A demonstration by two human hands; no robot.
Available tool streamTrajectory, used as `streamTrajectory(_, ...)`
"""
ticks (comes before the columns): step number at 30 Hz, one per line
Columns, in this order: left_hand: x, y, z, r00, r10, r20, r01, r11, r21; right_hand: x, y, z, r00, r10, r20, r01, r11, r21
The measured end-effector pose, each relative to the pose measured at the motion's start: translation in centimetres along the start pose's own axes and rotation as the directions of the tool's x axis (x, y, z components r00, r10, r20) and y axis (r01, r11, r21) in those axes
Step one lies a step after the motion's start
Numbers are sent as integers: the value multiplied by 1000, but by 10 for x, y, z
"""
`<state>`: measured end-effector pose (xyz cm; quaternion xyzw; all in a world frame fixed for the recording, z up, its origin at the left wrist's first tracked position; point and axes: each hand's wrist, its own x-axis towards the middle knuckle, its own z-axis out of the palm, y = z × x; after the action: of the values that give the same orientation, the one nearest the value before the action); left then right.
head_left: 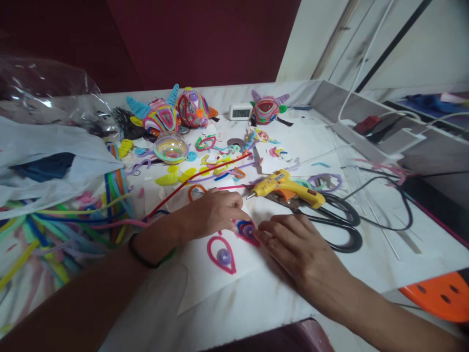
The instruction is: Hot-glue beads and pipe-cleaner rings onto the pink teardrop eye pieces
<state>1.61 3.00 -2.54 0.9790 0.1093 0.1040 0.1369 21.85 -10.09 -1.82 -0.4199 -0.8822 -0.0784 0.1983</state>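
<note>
Between my hands is a teardrop-shaped pipe-cleaner piece (pixel 249 232), with blue and red rows and a purple coil inside a pink outline. My left hand (pixel 214 211) pinches its upper left edge with thumb and index finger. My right hand (pixel 298 244) has its fingers bent together at the piece's right end, with the fingertips partly hidden. Just below, a pink pipe-cleaner teardrop outline (pixel 210 254) with a purple coil (pixel 223 257) lies on a white paper sheet (pixel 200 281). A yellow glue gun (pixel 286 188) rests on black-handled scissors (pixel 342 239) beyond my right hand.
Loose pipe cleaners (pixel 54 239) are heaped at left beside a plastic bag (pixel 47 93). A clear bowl (pixel 171 148), decorated balls (pixel 194 107) and a digital timer (pixel 240 112) stand behind. A power strip (pixel 370 142) and cables are at right.
</note>
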Motion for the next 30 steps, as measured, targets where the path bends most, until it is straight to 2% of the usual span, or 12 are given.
streamTrajectory(6,0,-2,2,1000,22,-20,-21,998,55,4,-5,13,1000,3,28,-2,1000,-16)
streamTrajectory(19,-4,-7,9,998,43,-45,-41,998,42,2,-2,16,998,32,52,-35,997,74)
streamTrajectory(26,-2,-2,3,1000,-7,-16,8,1000,11,-4,5,3,993,108,-52,-104,991,87)
streamTrajectory(30,-1,-1,1,1000,-26,-18,25,999,-23,-4,24,-9,982,160,-102,-163,986,-27)
